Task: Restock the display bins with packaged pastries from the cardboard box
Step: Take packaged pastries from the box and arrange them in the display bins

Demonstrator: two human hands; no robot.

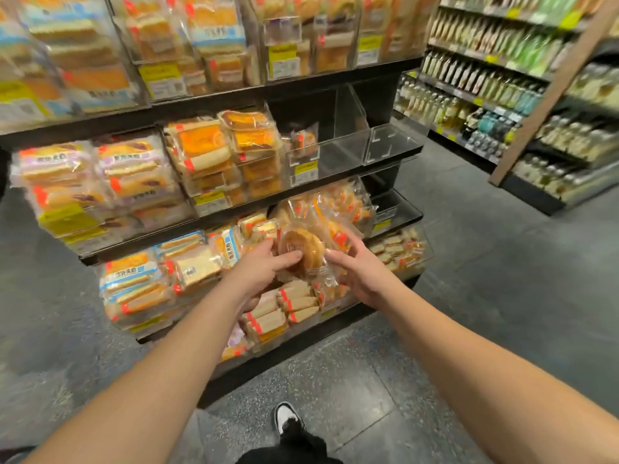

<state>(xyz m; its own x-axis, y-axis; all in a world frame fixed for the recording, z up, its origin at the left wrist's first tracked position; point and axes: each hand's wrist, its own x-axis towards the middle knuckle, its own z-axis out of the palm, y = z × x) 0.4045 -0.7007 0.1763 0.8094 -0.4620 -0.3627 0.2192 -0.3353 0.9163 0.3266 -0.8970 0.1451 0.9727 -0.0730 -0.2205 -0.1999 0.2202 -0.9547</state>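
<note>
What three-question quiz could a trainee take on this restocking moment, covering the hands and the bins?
1. True or false: both hands are on the round pastry packet.
2. Which bin on the middle shelf looks least stocked?
A. the far-left bin
B. the clear bin right of the single packet
C. the bin with orange-topped cakes
3. Fill in: the floor near the person's shoe shows no cardboard ____.

Key:
1. True: the left hand lays fingers across its front, and the right hand touches its right side.
2. B
3. box
</note>
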